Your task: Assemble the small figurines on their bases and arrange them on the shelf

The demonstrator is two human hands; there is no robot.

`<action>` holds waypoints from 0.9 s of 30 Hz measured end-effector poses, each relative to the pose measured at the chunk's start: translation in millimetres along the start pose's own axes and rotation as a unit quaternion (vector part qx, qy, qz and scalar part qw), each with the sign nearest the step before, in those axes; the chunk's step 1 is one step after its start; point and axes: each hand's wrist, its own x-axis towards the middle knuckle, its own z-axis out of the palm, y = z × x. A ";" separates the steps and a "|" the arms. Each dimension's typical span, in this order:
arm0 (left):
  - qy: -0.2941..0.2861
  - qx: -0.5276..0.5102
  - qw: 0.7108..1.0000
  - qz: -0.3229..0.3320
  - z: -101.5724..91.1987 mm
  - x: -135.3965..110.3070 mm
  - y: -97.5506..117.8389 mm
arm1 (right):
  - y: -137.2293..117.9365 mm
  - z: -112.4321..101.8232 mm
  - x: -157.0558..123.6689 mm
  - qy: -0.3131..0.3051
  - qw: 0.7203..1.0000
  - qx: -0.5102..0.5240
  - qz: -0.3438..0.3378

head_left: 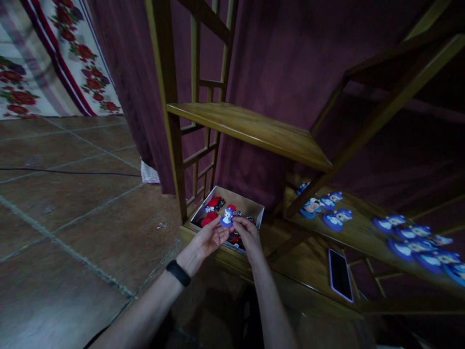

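Note:
A small blue-and-white figurine (227, 216) on a round purple-blue base stands upright between my two hands. My left hand (208, 239), palm up and with a black band on the wrist, grips the left side of the base. On the other side, my right hand (249, 234) pinches the base's right edge, fingers bent. Just beyond and below my hands sits an open cardboard box (250, 201), with red-based figurines (214, 202) and dark pieces jumbled inside. My fingers partly cover the box's contents.
The box rests on the low ledge of a wooden shelf unit, under a wooden shelf board (250, 128). More blue figurines (337, 219) line a shelf to the right. A phone (340, 275) lies below them. A black cable (72, 171) crosses the tiled floor at left.

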 end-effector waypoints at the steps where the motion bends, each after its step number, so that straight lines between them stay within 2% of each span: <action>1: 0.001 0.000 1.000 0.001 -0.2 -0.1 -0.1 | 0.9 -0.1 0.5 0.003 1.000 -0.021 -0.019; 4: 0.005 0.000 1.000 0.008 -0.1 0.3 -0.5 | 4.5 0.7 1.5 0.017 0.998 -0.056 -0.028; 8: 0.012 -0.004 1.000 0.022 -0.5 3.4 -0.8 | 7.2 2.2 1.4 0.019 0.999 -0.036 0.009; 11: 0.018 -0.005 0.999 0.045 -2.1 5.9 -1.1 | 5.7 2.1 0.8 0.015 1.000 -0.016 0.014; 13: 0.017 -0.001 0.998 0.068 -3.3 6.4 -1.4 | 4.0 1.5 0.5 0.033 0.999 -0.017 0.011; 16: -0.003 0.010 0.996 0.093 -3.8 5.5 -1.8 | 2.1 0.5 0.0 0.056 0.998 -0.019 -0.006; 19: -0.025 0.029 0.994 0.105 -2.8 3.8 -2.3 | 1.0 0.6 -1.4 0.041 0.999 -0.015 -0.023; 27: -0.067 0.076 0.981 0.168 2.5 -0.6 -0.8 | -2.2 4.6 -4.5 0.054 0.993 -0.085 -0.055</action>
